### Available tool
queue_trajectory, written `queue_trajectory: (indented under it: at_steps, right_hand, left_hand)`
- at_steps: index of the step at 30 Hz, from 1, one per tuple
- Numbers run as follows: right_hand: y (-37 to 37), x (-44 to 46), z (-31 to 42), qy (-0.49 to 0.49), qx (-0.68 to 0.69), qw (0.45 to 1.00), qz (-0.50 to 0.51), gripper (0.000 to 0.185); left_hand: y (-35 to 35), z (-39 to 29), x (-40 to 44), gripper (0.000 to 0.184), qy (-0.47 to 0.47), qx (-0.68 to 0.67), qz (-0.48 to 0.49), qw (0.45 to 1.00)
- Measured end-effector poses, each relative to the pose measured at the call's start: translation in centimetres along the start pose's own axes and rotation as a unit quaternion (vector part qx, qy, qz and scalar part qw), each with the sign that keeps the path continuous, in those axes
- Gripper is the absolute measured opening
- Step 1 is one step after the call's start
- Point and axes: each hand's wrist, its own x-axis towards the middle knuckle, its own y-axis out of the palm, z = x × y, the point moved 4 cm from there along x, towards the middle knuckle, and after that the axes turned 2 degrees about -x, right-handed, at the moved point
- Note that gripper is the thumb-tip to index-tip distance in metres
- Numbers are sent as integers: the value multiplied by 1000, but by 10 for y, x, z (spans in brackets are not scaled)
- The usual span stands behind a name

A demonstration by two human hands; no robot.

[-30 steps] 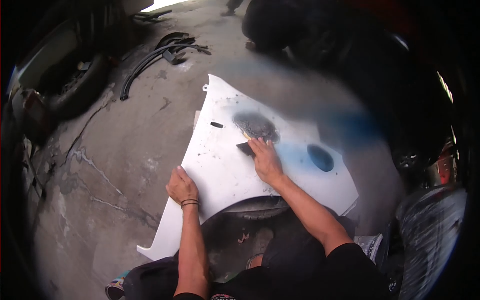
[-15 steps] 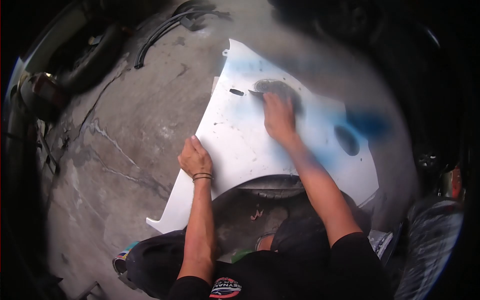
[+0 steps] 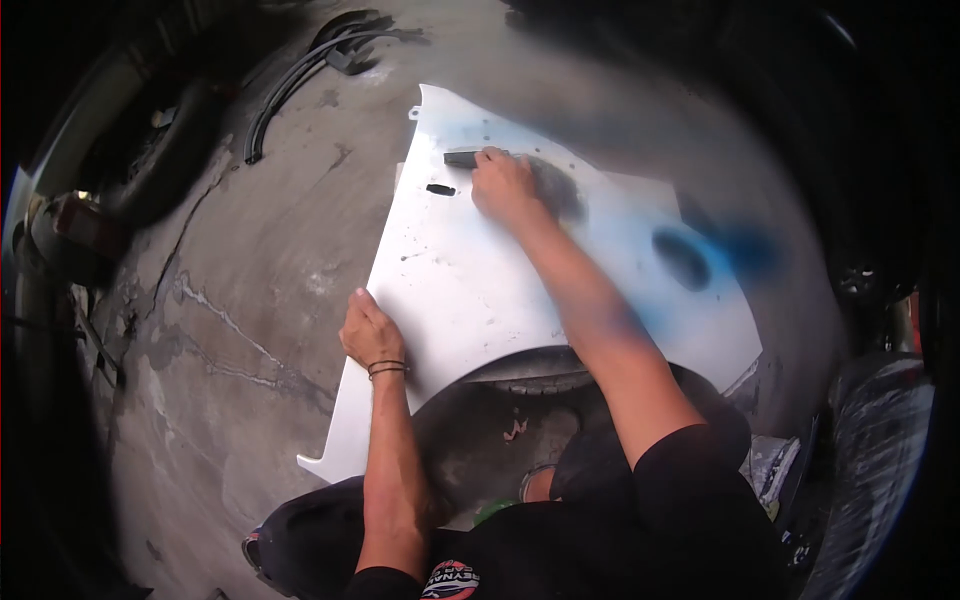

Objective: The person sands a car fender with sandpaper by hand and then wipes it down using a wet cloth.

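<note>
Looking down over a grey floor point(image 3: 290, 260), I have both hands on a large white panel point(image 3: 460, 290).
The panel spreads over the floor just in front of the knees, its curved cut-out facing me; black curved strips point(image 3: 285, 90) lie beyond its far left side. A dark grey patch point(image 3: 565, 195) marks its upper part, with a dark oval point(image 3: 682, 259) farther right. My left hand point(image 3: 374, 332) is curled at the panel's left edge, but its fingers are partly hidden, so I cannot tell whether it pinches. My right hand point(image 3: 503, 184) is closed on a dark block point(image 3: 461, 159), fingers bent over it, against the panel left of the patch. Just below the block sits a small black slot point(image 3: 440, 189).
</note>
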Motion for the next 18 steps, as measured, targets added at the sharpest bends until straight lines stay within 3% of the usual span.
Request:
queue_trajectory:
  at_steps: [1, 4, 6, 7, 9, 11, 14, 16, 18]
  right_hand:
    - [0, 4, -4, -1, -6, 999, 50, 43]
    - [-20, -35, -61, 71, 67, 995, 20, 46]
    - [-33, -59, -97, 118, -35, 986, 112, 45]
    - [-30, -64, -109, 117, -38, 986, 111, 45]
    - [-7, -66, -130, 204, 26, 976, 70, 46]
    - [22, -34, -108, 145, 2, 989, 43, 47]
    - [8, 5, -41, 106, 120, 985, 64, 50]
    - [8, 19, -44, 104, 145, 982, 56, 50]
    - [11, 4, -72, 99, 71, 991, 50, 51]
  left_hand:
    - [0, 0, 0, 50, -3, -22, -4, 1000]
    - [-4, -6, -1, 49, -5, -11, -14, 1000]
    - [-6, -8, -3, 48, -9, -10, -10, 1000]
    - [-7, -10, -2, 47, -10, -7, -8, 1000]
    - [-10, -16, -3, 47, -6, -4, -6, 1000]
    - [-12, -13, -1, 47, 5, 11, -4, 1000]
    - [-5, -5, -7, 49, 24, 12, 5, 1000]
    - [-2, -4, -1, 50, 5, -12, 3, 1000]
    - [-2, -2, 0, 50, -4, -11, 6, 1000]
